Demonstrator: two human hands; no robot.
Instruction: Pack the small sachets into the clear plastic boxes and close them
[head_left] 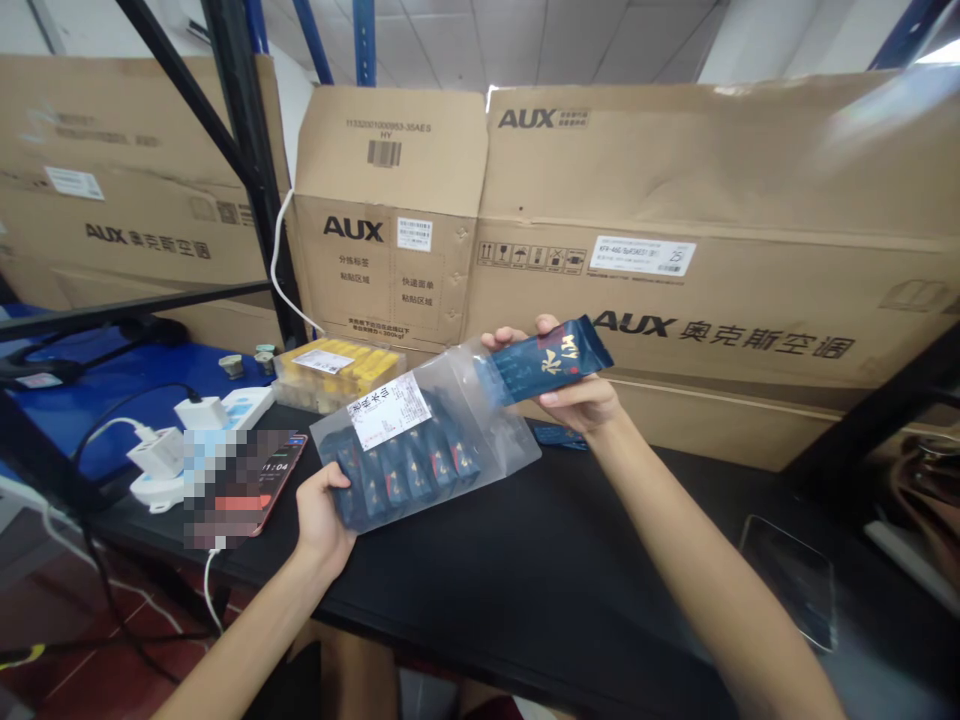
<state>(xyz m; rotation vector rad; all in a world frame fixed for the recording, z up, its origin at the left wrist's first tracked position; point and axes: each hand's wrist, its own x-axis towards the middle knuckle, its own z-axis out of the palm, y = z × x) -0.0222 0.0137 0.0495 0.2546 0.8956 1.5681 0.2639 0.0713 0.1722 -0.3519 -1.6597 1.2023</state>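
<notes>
My left hand (324,515) grips the lower left end of a clear, frosted plastic bag (510,455). Inside the bag stand several dark blue sachets in a row, under a white printed label (391,410). My right hand (581,400) is closed around another dark blue sachet (553,358) with gold characters, held at the bag's right end. The sachet's left end overlaps the bag's mouth; I cannot tell how far inside it is. Behind the bag, on the black table, lies one more blue sachet (562,437), partly hidden by my right wrist.
Large cardboard boxes (675,290) wall off the back. A plastic box of yellow packets (341,370) stands behind the bag. To the left are a power strip (251,405) with chargers and a lit phone (274,480) on a cable. A transparent case (791,580) lies at the right.
</notes>
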